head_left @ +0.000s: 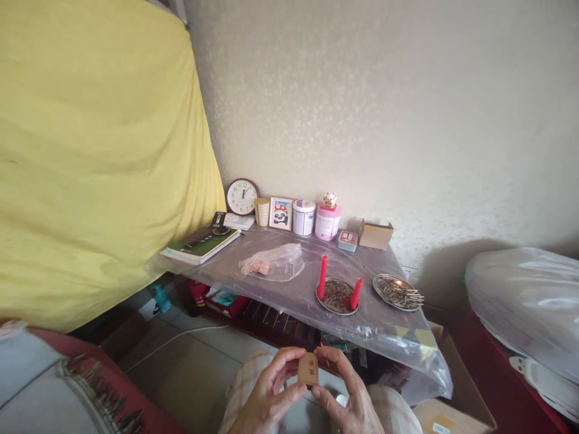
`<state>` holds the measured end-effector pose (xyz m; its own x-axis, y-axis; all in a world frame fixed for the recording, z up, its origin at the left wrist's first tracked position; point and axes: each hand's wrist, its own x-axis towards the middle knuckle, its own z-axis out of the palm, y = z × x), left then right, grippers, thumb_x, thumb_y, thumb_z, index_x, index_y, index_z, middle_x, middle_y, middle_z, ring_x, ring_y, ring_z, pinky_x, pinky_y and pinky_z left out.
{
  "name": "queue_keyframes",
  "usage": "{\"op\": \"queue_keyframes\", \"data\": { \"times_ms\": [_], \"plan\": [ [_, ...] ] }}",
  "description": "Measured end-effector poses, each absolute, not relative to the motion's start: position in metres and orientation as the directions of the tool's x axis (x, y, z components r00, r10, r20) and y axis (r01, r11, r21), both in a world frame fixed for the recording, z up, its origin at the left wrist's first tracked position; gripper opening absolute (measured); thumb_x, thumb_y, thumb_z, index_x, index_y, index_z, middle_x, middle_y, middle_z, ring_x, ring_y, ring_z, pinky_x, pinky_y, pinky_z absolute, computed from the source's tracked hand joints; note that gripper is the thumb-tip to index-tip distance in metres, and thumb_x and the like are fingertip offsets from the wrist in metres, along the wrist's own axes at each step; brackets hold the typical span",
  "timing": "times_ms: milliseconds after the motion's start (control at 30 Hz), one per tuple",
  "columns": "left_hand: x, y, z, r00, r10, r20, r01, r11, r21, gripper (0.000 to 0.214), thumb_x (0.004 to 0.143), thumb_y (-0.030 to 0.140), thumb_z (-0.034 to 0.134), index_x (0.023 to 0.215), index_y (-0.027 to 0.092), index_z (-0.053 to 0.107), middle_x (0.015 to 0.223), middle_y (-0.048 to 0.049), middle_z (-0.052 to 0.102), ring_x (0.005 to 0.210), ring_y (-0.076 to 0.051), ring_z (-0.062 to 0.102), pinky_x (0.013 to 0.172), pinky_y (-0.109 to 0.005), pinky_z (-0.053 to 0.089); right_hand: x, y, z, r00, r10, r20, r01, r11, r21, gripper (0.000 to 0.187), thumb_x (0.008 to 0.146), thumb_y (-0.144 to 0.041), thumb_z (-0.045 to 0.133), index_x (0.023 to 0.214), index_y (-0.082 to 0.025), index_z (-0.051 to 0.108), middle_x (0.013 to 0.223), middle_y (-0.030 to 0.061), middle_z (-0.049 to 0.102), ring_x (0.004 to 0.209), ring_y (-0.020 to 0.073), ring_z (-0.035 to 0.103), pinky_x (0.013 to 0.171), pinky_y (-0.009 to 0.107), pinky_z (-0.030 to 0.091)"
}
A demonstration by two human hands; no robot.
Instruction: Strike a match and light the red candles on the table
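Between my two hands, above my lap, is a small tan matchbox point(308, 369) with red characters on its face. My left hand point(275, 392) pinches its left edge with thumb and fingers. At the right edge, the fingertips and thumb of my right hand point(344, 392) close on the same box. Two red candles stand on a round metal plate point(338, 310) on the table beyond: a taller upright candle point(322, 277) and a shorter, tilted candle point(356, 294). A second metal plate point(384, 296) to the right holds many matchsticks point(412, 295), with a small flame point(398, 282) among them.
A plastic-covered table point(253, 241) carries a clear plastic bag point(289, 264), notebooks point(201, 246), a clock point(243, 196), a framed panda picture point(281, 214), tins point(303, 218) and a cardboard box point(376, 235). An open carton point(461, 386) sits on the floor at right; yellow cloth point(99, 150) hangs left.
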<state>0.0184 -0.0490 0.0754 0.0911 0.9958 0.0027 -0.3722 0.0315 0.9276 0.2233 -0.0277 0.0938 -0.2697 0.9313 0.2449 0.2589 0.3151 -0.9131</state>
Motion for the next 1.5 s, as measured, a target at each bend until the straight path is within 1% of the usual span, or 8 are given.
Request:
{"op": "queue_keyframes", "data": {
  "times_ms": [333, 467, 600, 767, 900, 1033, 1333, 1500],
  "plan": [
    [0.020, -0.048, 0.066, 0.074, 0.997, 0.013, -0.375, 0.016, 0.927, 0.046, 0.071, 0.047, 0.092, 0.114, 0.034, 0.081, 0.128, -0.0099, 0.079, 0.126, -0.039, 0.069, 0.112, -0.051, 0.052, 0.224, -0.027, 0.096, -0.250, 0.930, 0.270, 0.236, 0.329, -0.914, 0.050, 0.085, -0.060, 0.082, 0.125, -0.030, 0.076, 0.123, 0.0090, 0.081, 0.117, 0.0310, 0.076, 0.106, 0.039, 0.060],
    [0.020, -0.048, 0.077, 0.055, 0.998, -0.005, -0.417, 0.027, 0.909, 0.040, 0.070, 0.045, 0.093, 0.106, 0.033, 0.083, 0.117, -0.0091, 0.082, 0.118, -0.037, 0.073, 0.104, -0.048, 0.056, 0.223, -0.025, 0.093, -0.245, 0.943, 0.226, 0.087, 0.253, -0.964, 0.051, 0.084, -0.064, 0.081, 0.122, -0.029, 0.077, 0.125, 0.0111, 0.080, 0.120, 0.0320, 0.075, 0.105, 0.042, 0.061],
    [0.019, -0.048, 0.078, 0.028, 0.999, -0.015, -0.452, 0.026, 0.892, 0.039, 0.074, 0.046, 0.091, 0.107, 0.029, 0.083, 0.104, -0.0106, 0.085, 0.106, -0.034, 0.076, 0.096, -0.045, 0.058, 0.223, -0.019, 0.091, -0.094, 0.985, 0.144, -0.086, 0.136, -0.987, 0.041, 0.084, -0.061, 0.083, 0.108, -0.028, 0.082, 0.115, 0.0101, 0.083, 0.109, 0.0314, 0.080, 0.100, 0.042, 0.063],
    [0.021, -0.045, 0.065, -0.001, 0.999, -0.047, -0.518, 0.040, 0.855, 0.048, 0.068, 0.051, 0.093, 0.106, 0.023, 0.083, 0.106, -0.0136, 0.086, 0.102, -0.033, 0.076, 0.097, -0.046, 0.055, 0.228, -0.013, 0.086, 0.022, 0.999, 0.048, -0.232, 0.051, -0.971, 0.032, 0.075, -0.054, 0.093, 0.092, -0.028, 0.086, 0.099, 0.0072, 0.086, 0.094, 0.0295, 0.083, 0.093, 0.040, 0.065],
    [0.025, -0.044, 0.066, 0.019, 0.997, -0.069, -0.551, 0.068, 0.832, 0.049, 0.068, 0.051, 0.093, 0.108, 0.023, 0.083, 0.117, -0.0142, 0.085, 0.104, -0.032, 0.076, 0.099, -0.046, 0.053, 0.229, -0.015, 0.088, 0.051, 0.998, 0.020, -0.244, 0.032, -0.969, 0.031, 0.076, -0.053, 0.092, 0.094, -0.028, 0.087, 0.104, 0.0072, 0.086, 0.099, 0.0301, 0.081, 0.096, 0.041, 0.064],
    [0.026, -0.046, 0.082, 0.005, 0.997, -0.077, -0.542, 0.067, 0.838, 0.045, 0.066, 0.049, 0.095, 0.102, 0.023, 0.084, 0.115, -0.0136, 0.086, 0.102, -0.032, 0.077, 0.097, -0.044, 0.054, 0.226, -0.018, 0.094, 0.116, 0.990, 0.078, -0.144, 0.094, -0.985, 0.031, 0.075, -0.056, 0.091, 0.091, -0.030, 0.087, 0.108, 0.0060, 0.085, 0.112, 0.0337, 0.077, 0.099, 0.043, 0.063],
    [0.028, -0.047, 0.106, 0.019, 0.997, -0.079, -0.504, 0.078, 0.860, 0.040, 0.070, 0.045, 0.090, 0.102, 0.022, 0.083, 0.109, -0.0116, 0.087, 0.110, -0.034, 0.073, 0.104, -0.048, 0.050, 0.213, -0.025, 0.104, 0.121, 0.982, 0.146, -0.182, 0.166, -0.969, 0.022, 0.087, -0.050, 0.084, 0.099, -0.032, 0.084, 0.101, 0.0026, 0.086, 0.094, 0.0266, 0.082, 0.093, 0.036, 0.066],
    [0.032, -0.046, 0.116, -0.001, 0.995, -0.103, -0.524, 0.087, 0.847, 0.037, 0.072, 0.042, 0.088, 0.102, 0.020, 0.082, 0.111, -0.0132, 0.086, 0.113, -0.035, 0.071, 0.107, -0.049, 0.047, 0.206, -0.023, 0.105, 0.047, 0.903, 0.428, -0.015, 0.429, -0.903, 0.016, 0.096, -0.043, 0.076, 0.102, -0.031, 0.084, 0.103, 0.0033, 0.084, 0.094, 0.0231, 0.082, 0.089, 0.030, 0.067]
  ]
}}
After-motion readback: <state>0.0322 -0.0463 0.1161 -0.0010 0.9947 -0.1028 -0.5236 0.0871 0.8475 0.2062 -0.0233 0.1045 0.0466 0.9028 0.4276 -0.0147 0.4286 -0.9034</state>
